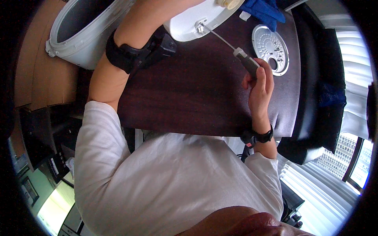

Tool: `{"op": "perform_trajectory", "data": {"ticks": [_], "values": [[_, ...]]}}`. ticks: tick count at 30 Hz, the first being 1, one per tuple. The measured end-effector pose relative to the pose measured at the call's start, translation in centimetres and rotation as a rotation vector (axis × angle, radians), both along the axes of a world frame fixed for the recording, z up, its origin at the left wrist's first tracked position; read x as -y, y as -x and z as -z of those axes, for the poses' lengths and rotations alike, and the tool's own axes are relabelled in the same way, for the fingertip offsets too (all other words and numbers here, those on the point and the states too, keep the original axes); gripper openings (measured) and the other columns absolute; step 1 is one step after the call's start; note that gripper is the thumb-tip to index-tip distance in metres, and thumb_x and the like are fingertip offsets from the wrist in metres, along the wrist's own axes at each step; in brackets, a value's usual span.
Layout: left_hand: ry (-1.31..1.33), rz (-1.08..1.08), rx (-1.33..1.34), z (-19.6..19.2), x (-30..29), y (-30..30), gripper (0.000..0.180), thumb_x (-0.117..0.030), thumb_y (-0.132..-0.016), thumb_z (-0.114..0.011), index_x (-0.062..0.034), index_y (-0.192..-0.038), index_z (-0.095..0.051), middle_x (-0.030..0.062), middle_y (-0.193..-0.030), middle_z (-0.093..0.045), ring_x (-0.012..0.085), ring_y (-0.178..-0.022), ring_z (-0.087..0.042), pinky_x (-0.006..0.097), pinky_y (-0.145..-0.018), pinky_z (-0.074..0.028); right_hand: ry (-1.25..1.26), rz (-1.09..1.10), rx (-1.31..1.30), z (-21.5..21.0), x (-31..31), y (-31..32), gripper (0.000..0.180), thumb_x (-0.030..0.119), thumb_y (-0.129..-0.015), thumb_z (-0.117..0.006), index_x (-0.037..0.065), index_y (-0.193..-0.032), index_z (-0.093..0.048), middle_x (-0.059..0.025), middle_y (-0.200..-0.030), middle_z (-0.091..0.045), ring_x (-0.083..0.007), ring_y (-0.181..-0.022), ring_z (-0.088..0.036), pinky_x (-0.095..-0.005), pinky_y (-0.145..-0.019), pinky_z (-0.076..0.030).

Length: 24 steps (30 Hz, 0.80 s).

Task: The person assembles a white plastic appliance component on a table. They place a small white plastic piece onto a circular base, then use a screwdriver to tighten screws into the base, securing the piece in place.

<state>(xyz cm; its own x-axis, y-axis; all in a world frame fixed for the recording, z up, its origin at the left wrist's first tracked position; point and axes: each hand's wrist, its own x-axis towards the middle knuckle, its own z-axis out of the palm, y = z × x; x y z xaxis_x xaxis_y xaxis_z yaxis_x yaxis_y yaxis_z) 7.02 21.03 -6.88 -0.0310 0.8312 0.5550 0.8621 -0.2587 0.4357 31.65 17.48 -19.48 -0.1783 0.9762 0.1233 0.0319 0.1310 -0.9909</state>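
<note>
Nearest the camera: white long-sleeved shirt (173,181) of the person fills the lower middle of the view, both sleeves pushed up to the forearms.
Right hand: right hand (260,84) sits over the dark tabletop, fingers curled together and clamped around the black handle of a screwdriver (236,51).
Screwdriver: handle in the right fist, thin metal shaft slanting up and to the left, its tip meeting a small metal bracket (200,26) on the edge of a white lid (197,17).
White lid: lies at the top middle of the table, partly under the left forearm; a pale round knob (229,3) shows at its top edge.
Left hand: the left forearm reaches up past the top of the view, so the hand is out of sight and its fingers cannot be told.
Left wrist: a black strap with a bulky black box (138,53) is wrapped around it.
Right wrist: a slimmer black band (260,137) circles it.
Table: dark brown table (189,94) runs across the middle of the view.
Round plate: a grey perforated metal disc (271,49) lies flat on the table just beside the right hand, apart from the lid.
Blue cloth: a blue cloth (264,11) is bunched at the top, near the lid's knob.
White pot body: a large white round housing (84,33), probably an open cooker body, stands at the upper left beside the left forearm.
Cardboard: brown cardboard (43,78) lies left of the housing.
</note>
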Motion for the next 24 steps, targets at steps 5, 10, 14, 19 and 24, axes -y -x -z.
{"op": "perform_trajectory", "data": {"ticks": [5,10,14,19,24], "values": [[0.016,-0.026,0.008,0.6,-1.1,0.6,0.018,-0.004,-0.086,-0.045,0.0041,-0.100,-0.049,0.0237,-0.086,-0.061,0.0343,-0.080,-0.062,0.040,-0.067,-0.049,-0.093,-0.038,0.108,-0.9,0.2,0.0,0.026,0.022,-0.096,-0.042,0.001,-0.110,-0.047,-0.0024,-0.066,-0.049,-0.0065,-0.051,-0.046,-0.0207,-0.045,-0.036],[-0.009,0.001,0.014,0.7,-1.2,0.5,0.017,-0.004,-0.085,-0.045,0.0037,-0.100,-0.049,0.0243,-0.087,-0.060,0.0354,-0.082,-0.061,0.040,-0.068,-0.048,-0.138,-0.094,0.149,-1.1,0.4,-0.1,0.026,0.019,-0.095,-0.044,0.001,-0.114,-0.044,-0.0037,-0.070,-0.051,-0.0069,-0.056,-0.049,-0.0200,-0.049,-0.038],[-0.026,-0.005,0.017,0.8,-1.3,0.7,0.017,-0.003,-0.084,-0.045,0.0036,-0.099,-0.049,0.0250,-0.087,-0.060,0.0375,-0.083,-0.060,0.042,-0.069,-0.047,-0.157,-0.129,0.211,-0.9,0.8,-0.4,0.027,0.013,-0.093,-0.046,0.001,-0.116,-0.041,-0.0059,-0.078,-0.054,-0.0078,-0.064,-0.052,-0.0209,-0.056,-0.042],[0.018,-0.018,0.031,0.6,-1.4,0.8,0.017,-0.003,-0.084,-0.045,0.0035,-0.099,-0.049,0.0256,-0.087,-0.059,0.0384,-0.084,-0.059,0.043,-0.070,-0.047,-0.194,-0.170,0.264,-0.4,0.9,-0.9,0.030,0.005,-0.088,-0.049,0.001,-0.117,-0.041,-0.0082,-0.091,-0.055,-0.0098,-0.078,-0.056,-0.0236,-0.068,-0.046],[-0.031,-0.010,0.025,1.1,-1.7,1.3,0.019,-0.004,-0.084,-0.045,0.0036,-0.101,-0.049,0.0257,-0.089,-0.060,0.0381,-0.085,-0.060,0.043,-0.071,-0.047,-0.188,-0.225,0.279,-0.5,0.9,-0.9,0.035,-0.002,-0.083,-0.051,0.002,-0.117,-0.041,-0.0097,-0.097,-0.054,-0.0120,-0.083,-0.057,-0.0257,-0.069,-0.047]]}}
